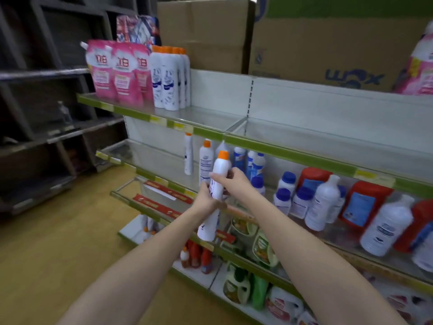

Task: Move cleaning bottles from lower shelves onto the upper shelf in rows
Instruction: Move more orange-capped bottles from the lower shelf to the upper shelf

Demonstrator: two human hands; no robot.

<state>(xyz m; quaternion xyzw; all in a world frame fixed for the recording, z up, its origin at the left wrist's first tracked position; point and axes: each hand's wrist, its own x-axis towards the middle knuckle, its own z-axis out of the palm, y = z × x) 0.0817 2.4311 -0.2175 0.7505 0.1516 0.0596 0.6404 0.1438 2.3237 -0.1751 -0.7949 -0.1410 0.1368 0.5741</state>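
Hands' fingers grip orange-capped bottles (219,178); green-edged upper shelf (210,133), wooden floor (58,231).

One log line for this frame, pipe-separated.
step: lifting bottles | right hand: holds orange-capped bottle | left hand: holds second bottle | upper shelf: one bottle row placed

Green-edged upper shelf (206,131), pink pouches (117,73), orange-capped white bottles (169,80)
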